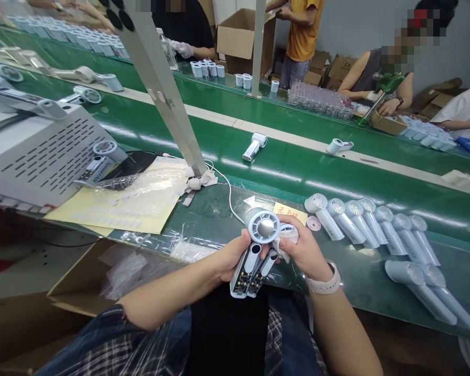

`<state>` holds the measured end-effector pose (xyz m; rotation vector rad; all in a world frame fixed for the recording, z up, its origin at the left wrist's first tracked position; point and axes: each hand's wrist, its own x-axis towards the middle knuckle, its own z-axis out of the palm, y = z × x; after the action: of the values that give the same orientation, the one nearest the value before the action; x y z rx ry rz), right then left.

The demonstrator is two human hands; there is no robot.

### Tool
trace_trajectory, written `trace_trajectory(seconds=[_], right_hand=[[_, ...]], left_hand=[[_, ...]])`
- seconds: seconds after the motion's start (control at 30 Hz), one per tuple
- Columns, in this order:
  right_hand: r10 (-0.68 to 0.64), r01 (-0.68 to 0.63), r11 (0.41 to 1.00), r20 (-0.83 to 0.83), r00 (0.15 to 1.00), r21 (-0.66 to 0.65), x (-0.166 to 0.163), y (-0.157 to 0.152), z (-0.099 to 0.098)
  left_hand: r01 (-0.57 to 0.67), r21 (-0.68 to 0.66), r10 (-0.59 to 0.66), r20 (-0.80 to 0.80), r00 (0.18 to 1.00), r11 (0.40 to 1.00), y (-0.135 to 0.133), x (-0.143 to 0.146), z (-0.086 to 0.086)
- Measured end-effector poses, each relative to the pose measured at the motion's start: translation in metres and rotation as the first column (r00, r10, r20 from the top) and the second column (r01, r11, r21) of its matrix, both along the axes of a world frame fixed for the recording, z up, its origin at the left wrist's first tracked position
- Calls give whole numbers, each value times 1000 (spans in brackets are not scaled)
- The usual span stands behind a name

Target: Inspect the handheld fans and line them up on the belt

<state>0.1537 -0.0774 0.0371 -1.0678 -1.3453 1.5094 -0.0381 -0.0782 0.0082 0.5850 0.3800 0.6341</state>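
Observation:
My left hand [235, 256] is closed round a light blue handheld fan [265, 227] with a round grille and a silver centre. Its handle points toward me, and the handle's open side shows a circuit board. Beside it, handle against handle, is a second handheld fan [267, 265], also with its board exposed; its head is partly hidden. My right hand [307, 250] is closed on this second fan and on a crumpled white cloth [285, 247]. Both fans are held just above the near edge of the bench.
Several light blue fans [352, 222] lie in rows at right. A yellow note [292, 213] is behind my hands. A metal post [168, 99] rises beside a vented box [58, 156]. Fans lie on the green conveyor [313, 167]; a cardboard box [78, 282] sits below left. Co-workers sit opposite.

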Motion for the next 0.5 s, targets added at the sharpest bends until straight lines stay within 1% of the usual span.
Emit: trace_trajectory(seconds=[0.1, 0.17, 0.2, 0.27, 0.3, 0.33, 0.37, 0.4, 0.43, 0.47, 0.5], right_hand=[[-65, 63, 996, 32, 997, 60, -5, 0, -5], [-60, 40, 988, 134, 989, 148, -2, 4, -4], [-77, 30, 977, 216, 973, 211, 2, 7, -1], [-194, 63, 937, 360, 913, 345, 11, 14, 9], [-253, 93, 917, 386, 887, 389, 16, 17, 15], [-283, 112, 904, 380, 881, 413, 20, 20, 23], [-254, 90, 904, 354, 900, 419, 22, 23, 30], [-162, 11, 909, 329, 930, 417, 23, 26, 37], [-32, -107, 907, 318, 948, 408, 22, 30, 42], [112, -237, 891, 318, 941, 388, 20, 34, 45], [246, -357, 866, 322, 914, 351, 17, 38, 46]], left_hand=[[-5, 55, 4, 20, 1000, 998, 1, -2, 3], [-5, 61, 4, 21, 1000, 998, 1, -4, 2], [8, 43, -9, 21, 1000, 999, 1, -4, 1], [53, -5, -53, 41, 998, 999, 1, -5, -3], [74, -23, -72, 59, 996, 997, 1, -5, -6], [90, -36, -86, 81, 993, 995, 1, -4, -7], [106, -45, -101, 101, 990, 993, 1, -3, -9], [127, -54, -120, 114, 986, 990, 1, -2, -9], [161, -63, -152, 120, 981, 985, 0, -1, -10], [204, -71, -194, 121, 973, 976, -1, 0, -10], [250, -79, -240, 117, 964, 965, -2, 1, -10]])
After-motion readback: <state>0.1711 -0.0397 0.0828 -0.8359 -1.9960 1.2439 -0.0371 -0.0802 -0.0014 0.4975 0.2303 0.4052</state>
